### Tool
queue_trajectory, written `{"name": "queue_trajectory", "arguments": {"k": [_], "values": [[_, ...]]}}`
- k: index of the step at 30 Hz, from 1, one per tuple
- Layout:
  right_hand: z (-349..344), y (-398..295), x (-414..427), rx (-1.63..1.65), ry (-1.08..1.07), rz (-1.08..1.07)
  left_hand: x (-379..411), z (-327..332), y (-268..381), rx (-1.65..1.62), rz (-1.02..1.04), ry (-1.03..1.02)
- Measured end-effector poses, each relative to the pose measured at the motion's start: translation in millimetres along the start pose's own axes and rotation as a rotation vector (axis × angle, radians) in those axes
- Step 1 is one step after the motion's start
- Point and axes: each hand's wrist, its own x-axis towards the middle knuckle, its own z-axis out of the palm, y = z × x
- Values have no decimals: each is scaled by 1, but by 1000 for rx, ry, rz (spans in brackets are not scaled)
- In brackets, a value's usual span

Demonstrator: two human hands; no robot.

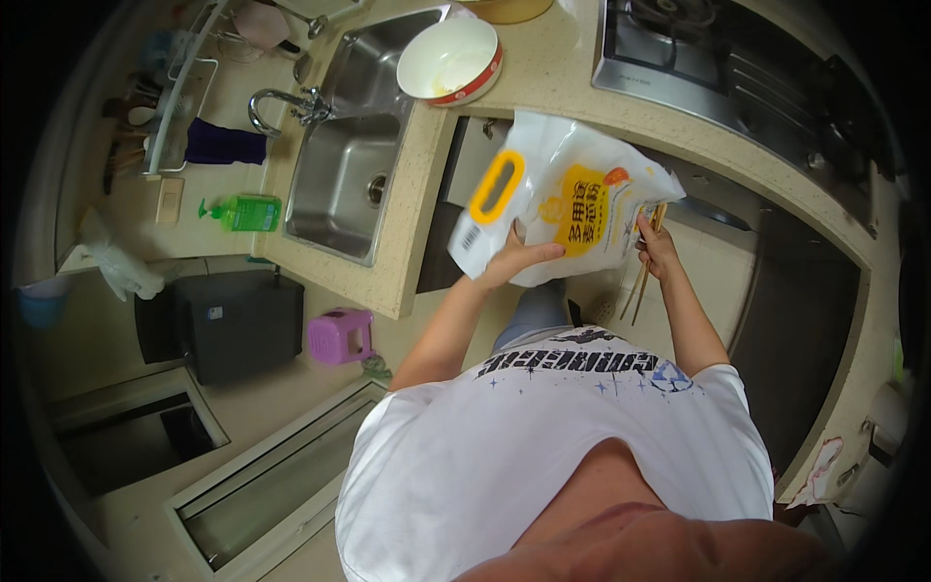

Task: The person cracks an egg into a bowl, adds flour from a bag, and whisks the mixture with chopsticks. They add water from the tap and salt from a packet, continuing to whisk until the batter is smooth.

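Observation:
A white and yellow plastic flour bag (pixel 574 196) is held tilted in front of my body, its yellow handle end at the left. My left hand (pixel 520 256) grips the bag's lower left part, thumb on its front. At the bag's right end, my right hand (pixel 657 247) is closed around a pair of wooden chopsticks (pixel 638 291) that point down, and its fingers touch the bag's edge. Beyond the bag, a white bowl with a red band (pixel 451 62) stands on the counter by the sink, with a little pale yellow matter inside.
A steel double sink (pixel 345 182) with a faucet (pixel 291 109) lies to the left, a green soap bottle (pixel 251 212) beside it. A gas stove (pixel 684 58) is at the upper right. The stone counter edge (pixel 429 218) runs close by. A purple stool (pixel 340 336) stands on the floor.

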Motion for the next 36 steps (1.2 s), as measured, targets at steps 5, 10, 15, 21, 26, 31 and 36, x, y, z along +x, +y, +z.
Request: {"name": "queue_trajectory", "arguments": {"k": [5, 10, 15, 21, 26, 31, 36], "values": [[-11, 64, 25, -447, 12, 104, -2, -12, -142, -15, -264, 193], [-48, 147, 52, -763, -11, 69, 7, -2, -196, -73, -584, 261], [-60, 227, 1, -1271, 42, 145, 36, -23, -276, 390, -336, 34], [-11, 285, -15, -1298, 0, 394, 128, -63, -413, 616, -291, 306], [16, 294, -13, -1289, 145, 325, 222, -100, -469, 1122, -296, 155], [27, 298, -15, -1209, 287, 237, 323, -90, -467, 2487, -122, -416], [25, 320, -14, -1167, 391, 105, 390, -99, -544, 2387, -144, -553]]}}
